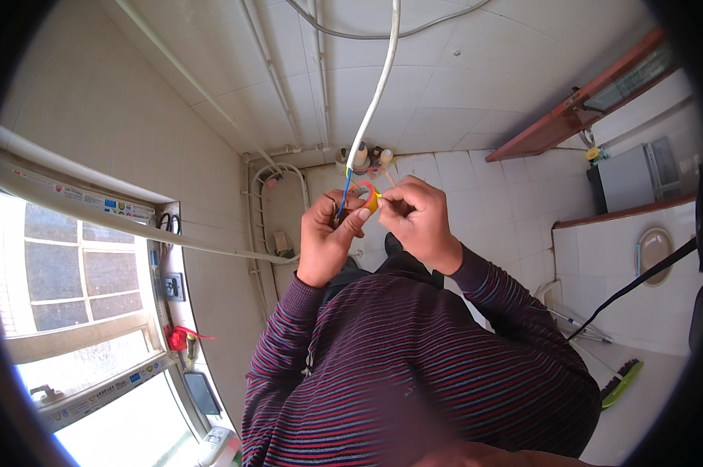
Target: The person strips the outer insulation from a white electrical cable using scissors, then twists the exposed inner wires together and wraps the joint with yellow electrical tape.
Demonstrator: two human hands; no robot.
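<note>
My left hand (330,232) is closed around a roll of yellow tape (372,204) with a reddish inner ring. My right hand (420,216) pinches at the outer edge of the roll; whether a loose end of tape lies between those fingertips is too small to tell. From above hangs a white cable (376,93), its sheath ending just over my hands. A thin blue wire (344,193) comes out of it and runs down to my left fingers. Other thin wires show by the cable's end, partly hidden by the roll and my fingers.
To the left is a bright window (83,261), with a phone-like dark slab (202,393) and a red item (182,338) on its ledge. Small bottles (361,156) stand by the far wall. Pipes (301,194) run at the corner. A green brush (622,383) lies at right.
</note>
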